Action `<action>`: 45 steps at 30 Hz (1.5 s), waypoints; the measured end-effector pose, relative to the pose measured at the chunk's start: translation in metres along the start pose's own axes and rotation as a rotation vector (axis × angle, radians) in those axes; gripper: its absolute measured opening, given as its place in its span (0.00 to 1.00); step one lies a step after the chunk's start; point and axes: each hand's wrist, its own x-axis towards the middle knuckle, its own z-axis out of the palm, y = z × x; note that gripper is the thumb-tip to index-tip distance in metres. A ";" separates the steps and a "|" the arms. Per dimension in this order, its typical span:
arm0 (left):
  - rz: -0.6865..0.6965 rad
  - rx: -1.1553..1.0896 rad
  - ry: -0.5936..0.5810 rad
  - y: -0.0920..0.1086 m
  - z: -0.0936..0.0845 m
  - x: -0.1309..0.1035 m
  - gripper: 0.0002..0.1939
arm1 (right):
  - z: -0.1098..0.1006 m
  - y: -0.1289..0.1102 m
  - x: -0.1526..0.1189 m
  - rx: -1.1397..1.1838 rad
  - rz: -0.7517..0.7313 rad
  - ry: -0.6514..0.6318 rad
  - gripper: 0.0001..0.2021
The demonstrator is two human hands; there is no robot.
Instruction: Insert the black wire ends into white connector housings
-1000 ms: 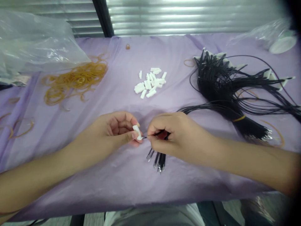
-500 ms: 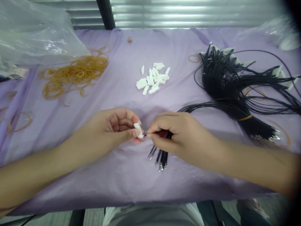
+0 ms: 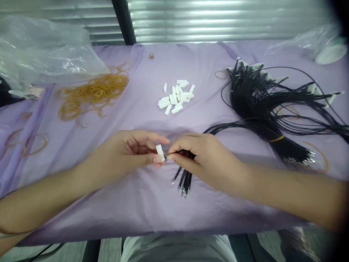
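Observation:
Between the thumb and fingers of my left hand (image 3: pixel 139 148) is a small white plastic connector housing (image 3: pixel 160 151), tilted, with its lower end toward my right hand. My right hand (image 3: pixel 200 154) pinches a thin black wire (image 3: pixel 178 151), whose tip meets the housing's lower end; how far in it goes I cannot tell. Under the right palm passes a bunch of black wires (image 3: pixel 185 181) with bare metal terminals at their ends. Several loose white housings (image 3: pixel 177 96) lie in a pile beyond my hands.
A purple sheet (image 3: pixel 114 214) covers the table. On the right lies a large bundle of black wires (image 3: pixel 245 94), banded by a yellow rubber band (image 3: pixel 277 139). Tan rubber bands (image 3: pixel 95 92) are heaped at the left beside a clear plastic bag (image 3: pixel 51 51). Blinds (image 3: pixel 207 22) stand behind.
The wire tip and the housing have come closer together, and now meet. My left index finger has lifted and straightened off the housing. The whole view has shifted slightly.

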 end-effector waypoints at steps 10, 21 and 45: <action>0.593 0.943 0.027 0.000 -0.009 -0.009 0.07 | -0.001 0.010 0.003 0.058 -0.131 -0.036 0.10; 0.874 1.277 0.012 -0.009 -0.020 -0.003 0.11 | -0.001 0.008 0.002 -0.005 -0.126 -0.044 0.11; 0.294 0.138 0.044 0.001 -0.007 -0.005 0.08 | -0.022 0.006 -0.004 -0.622 -0.470 0.311 0.10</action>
